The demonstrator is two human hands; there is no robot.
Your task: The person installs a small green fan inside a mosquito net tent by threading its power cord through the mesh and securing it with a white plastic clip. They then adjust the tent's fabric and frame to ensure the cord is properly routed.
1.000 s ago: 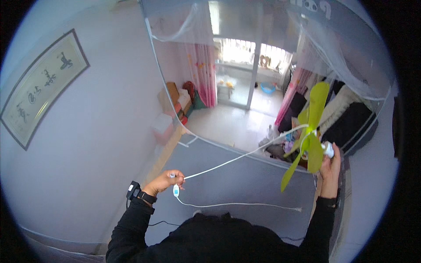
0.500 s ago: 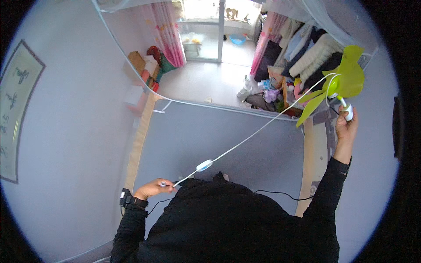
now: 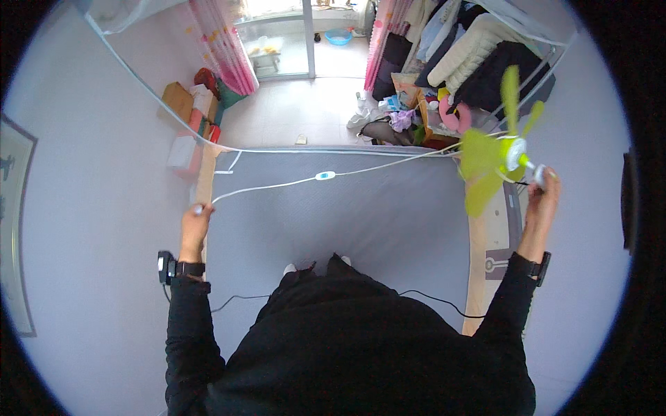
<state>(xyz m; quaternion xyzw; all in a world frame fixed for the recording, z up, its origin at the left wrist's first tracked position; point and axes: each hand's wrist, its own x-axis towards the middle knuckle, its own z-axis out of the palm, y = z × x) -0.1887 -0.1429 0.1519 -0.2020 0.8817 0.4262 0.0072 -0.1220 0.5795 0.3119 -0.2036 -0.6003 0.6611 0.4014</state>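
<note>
Our hands hold a green fan [image 3: 514, 152] and its white cable [image 3: 281, 184]

At nine o'clock, the fingers of our left hand [image 3: 194, 227] are curled closed around the cable's end, beside a small white piece [image 3: 198, 209] too blurred to name. At three o'clock, our right hand [image 3: 542, 202] is closed on the fan's white base [image 3: 539, 175]. The fan sits just inward, between two and three, blades spread. The cable bends gently across, its inline switch [image 3: 325, 176] just toward twelve from centre, over the grey mattress [image 3: 374, 215]. We see clothes [image 3: 461, 59] towards half past one and boxes [image 3: 178, 102] at ten.
</note>
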